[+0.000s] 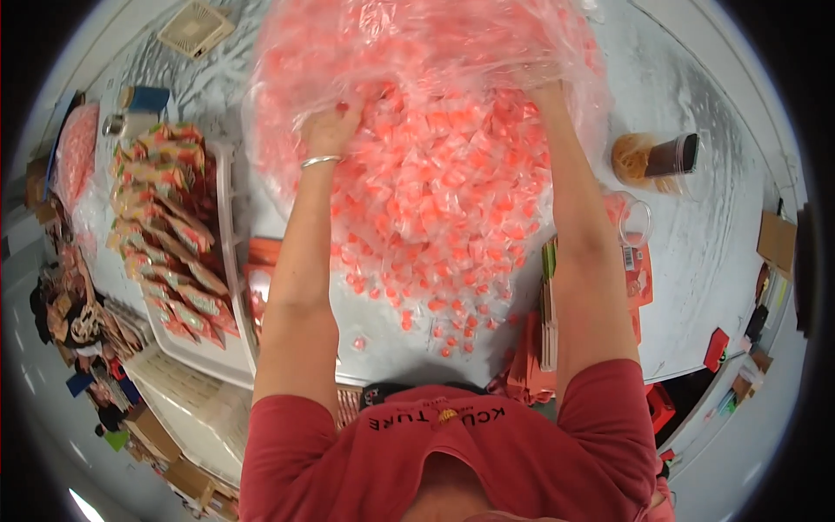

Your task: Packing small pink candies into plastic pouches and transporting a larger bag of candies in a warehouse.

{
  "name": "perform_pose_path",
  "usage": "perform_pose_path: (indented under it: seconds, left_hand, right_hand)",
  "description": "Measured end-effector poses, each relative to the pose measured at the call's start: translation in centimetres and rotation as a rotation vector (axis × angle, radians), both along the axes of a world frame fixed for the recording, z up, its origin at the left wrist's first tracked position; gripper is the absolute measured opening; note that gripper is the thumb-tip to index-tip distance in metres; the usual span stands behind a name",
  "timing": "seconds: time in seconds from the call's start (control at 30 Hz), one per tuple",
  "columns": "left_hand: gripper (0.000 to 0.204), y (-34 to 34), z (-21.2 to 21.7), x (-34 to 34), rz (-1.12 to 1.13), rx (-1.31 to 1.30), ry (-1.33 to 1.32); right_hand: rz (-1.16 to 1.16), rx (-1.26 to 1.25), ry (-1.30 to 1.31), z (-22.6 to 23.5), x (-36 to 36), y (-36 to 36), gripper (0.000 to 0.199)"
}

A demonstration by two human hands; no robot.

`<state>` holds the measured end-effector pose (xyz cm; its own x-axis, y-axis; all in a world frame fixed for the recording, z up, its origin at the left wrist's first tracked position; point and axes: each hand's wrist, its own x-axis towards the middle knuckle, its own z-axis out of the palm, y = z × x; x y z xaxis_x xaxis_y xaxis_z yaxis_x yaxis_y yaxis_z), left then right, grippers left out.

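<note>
A huge clear plastic bag [400, 39] lies on the table in front of me, bulging with small pinkish-red pieces in clear wrappers. From its open mouth the wrapped pieces [444, 191] spill toward me in a heap, with a few loose ones near the table's front edge. At the left side of the mouth, my left hand [332, 126], with a silver bangle at the wrist, is closed on the bag's film. My right hand [548, 94] grips the film at the right side of the mouth; its fingertips are partly hidden by the plastic.
On the left, a white tray [228, 217] holds several printed pouches [174, 230]. A clear cup with brown contents [644, 158] and a clear round container [635, 219] stand on the right. Red packages [639, 274] lie by my right forearm. A small fan [196, 29] sits far left.
</note>
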<state>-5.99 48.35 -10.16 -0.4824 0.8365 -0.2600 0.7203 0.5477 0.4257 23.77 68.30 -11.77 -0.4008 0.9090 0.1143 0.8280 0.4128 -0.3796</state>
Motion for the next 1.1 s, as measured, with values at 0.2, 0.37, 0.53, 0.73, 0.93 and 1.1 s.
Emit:
perform_pose_path:
  seconds: [0.2,0.37,0.53,0.73,0.93,1.1]
  left_hand:
    - [0.055,-4.3,2.1,2.7,0.053,0.259,-0.129]
    - [0.051,-7.3,8.3,4.1,-0.063,0.028,-0.663]
    - [0.043,-15.8,17.5,3.4,-0.254,0.219,-0.444]
    - [0.037,-33.6,28.0,2.6,0.031,0.314,-0.379]
    - [0.030,-53.3,19.2,2.1,0.683,0.252,-0.185]
    - [0.023,-57.9,7.8,7.6,0.729,0.252,-0.131]
  right_hand:
    - [-0.006,-0.272,-0.090,4.1,-5.9,-11.3,0.084]
    - [0.178,-0.276,-0.045,5.4,-4.6,-13.0,0.087]
    - [0.391,-0.104,-0.172,9.1,-2.8,-16.9,0.076]
    - [0.423,-0.103,0.442,13.4,-1.4,-28.4,0.034]
    - [0.598,-1.320,0.609,8.0,1.3,-50.1,0.022]
    - [1.138,-1.184,0.322,1.0,1.6,-63.1,0.033]
